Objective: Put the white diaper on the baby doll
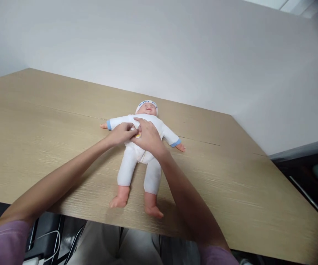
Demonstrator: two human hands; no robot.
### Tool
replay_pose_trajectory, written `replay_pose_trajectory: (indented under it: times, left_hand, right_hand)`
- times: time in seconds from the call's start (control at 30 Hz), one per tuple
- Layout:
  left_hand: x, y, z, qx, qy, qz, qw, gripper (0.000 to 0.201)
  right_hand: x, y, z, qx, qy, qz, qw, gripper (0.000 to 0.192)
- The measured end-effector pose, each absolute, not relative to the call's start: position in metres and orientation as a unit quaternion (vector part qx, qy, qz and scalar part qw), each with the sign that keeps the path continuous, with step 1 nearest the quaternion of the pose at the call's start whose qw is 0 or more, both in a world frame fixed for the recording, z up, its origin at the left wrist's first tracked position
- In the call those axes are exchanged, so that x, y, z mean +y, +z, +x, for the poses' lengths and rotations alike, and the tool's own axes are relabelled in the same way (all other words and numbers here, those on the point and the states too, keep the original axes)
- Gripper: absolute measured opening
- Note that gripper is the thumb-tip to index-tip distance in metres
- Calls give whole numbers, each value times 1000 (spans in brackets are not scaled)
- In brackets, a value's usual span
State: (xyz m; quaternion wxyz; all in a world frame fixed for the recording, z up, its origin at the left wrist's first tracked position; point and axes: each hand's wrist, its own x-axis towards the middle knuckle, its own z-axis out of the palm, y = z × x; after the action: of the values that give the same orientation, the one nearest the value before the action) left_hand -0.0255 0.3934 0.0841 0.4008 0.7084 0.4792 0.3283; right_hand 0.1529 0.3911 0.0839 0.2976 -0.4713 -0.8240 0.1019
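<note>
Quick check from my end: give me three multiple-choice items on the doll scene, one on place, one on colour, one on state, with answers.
1. Where do both hands meet?
A. the doll's chest
B. its feet
C. its cap

2. What colour are the suit's cuffs?
A. red
B. blue
C. green

3. How does the doll lie?
A. face down
B. seated
C. on its back

Answers:
1 A, the left hand and right hand pinch at the chest of the doll.
2 B, a blue cuff shows.
3 C, face up on the table.

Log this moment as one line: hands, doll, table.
left hand: pinching doll's chest | right hand: on doll's chest | doll: face up, white suit and cap | wooden table: doll lies on it
</note>
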Motion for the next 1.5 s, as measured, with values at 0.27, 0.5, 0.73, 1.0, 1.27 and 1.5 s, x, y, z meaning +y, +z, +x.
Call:
replay_pose_trajectory:
  times: [0.27,0.5,0.73,1.0,1.27,1.5]
  left_hand:
    - [395,82,-29,461,327,741,362,34]
    - [387,90,-21,452,330,755,342,32]
    - [389,89,-24,411,292,802,321,29]
    - [392,80,-22,420,337,760,365,30]
    - [391,71,-23,407,380,739,379,34]
    - [355,85,-18,449,444,729,263,28]
  right_hand:
    - [389,93,158,-836,151,-456,266,93]
    - [389,111,182,-812,310,-420,259,118]
    - [389,111,183,-808,321,-413,270,121]
    - [387,106,181,-818,291,-413,273,117]
    - [385,107,179,-824,272,-417,270,113]
    - [324,118,180,-790,178,-456,371,55]
